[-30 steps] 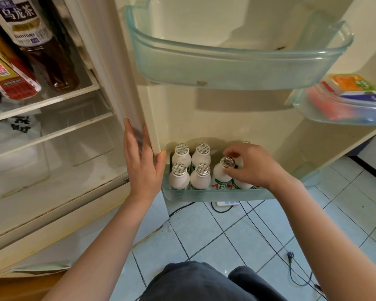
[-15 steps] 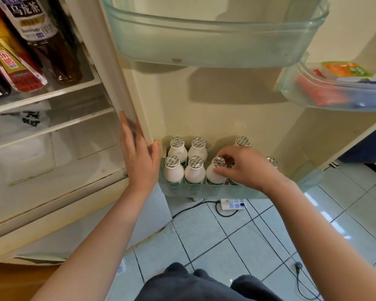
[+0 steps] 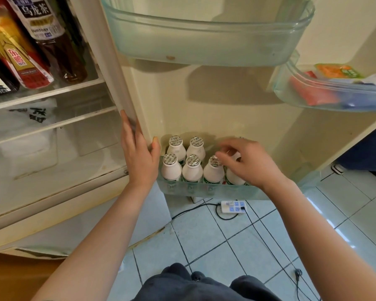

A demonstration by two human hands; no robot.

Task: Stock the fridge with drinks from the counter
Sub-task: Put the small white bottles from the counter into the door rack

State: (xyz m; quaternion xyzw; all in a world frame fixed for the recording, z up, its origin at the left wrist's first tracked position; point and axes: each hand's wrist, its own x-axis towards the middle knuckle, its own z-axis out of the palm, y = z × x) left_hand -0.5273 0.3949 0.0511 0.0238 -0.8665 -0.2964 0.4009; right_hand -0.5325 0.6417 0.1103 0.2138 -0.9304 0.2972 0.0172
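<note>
Several small white drink bottles with foil caps [image 3: 192, 172] stand in two rows in the clear lower door bin [image 3: 206, 191] of the open fridge. My right hand [image 3: 252, 164] hovers over the right end of the rows with fingers spread and blurred, its fingertips by the cap of the third front bottle [image 3: 213, 170]. Another white bottle [image 3: 233, 178] stands partly hidden beneath that hand. My left hand [image 3: 139, 157] lies flat against the door's hinge-side edge, fingers straight, thumb on the inner face next to the bin.
An upper door bin [image 3: 204, 51] hangs above. A second bin [image 3: 326, 98] at right holds coloured packets. Tall tea bottles [image 3: 52, 38] fill the fridge shelf at left. A power strip [image 3: 232, 207] and cables lie on the tiled floor below the door.
My right hand has let go of the front bottle's cap and its fingers have lifted and spread. My left hand stays on the door edge. The view shifted slightly.
</note>
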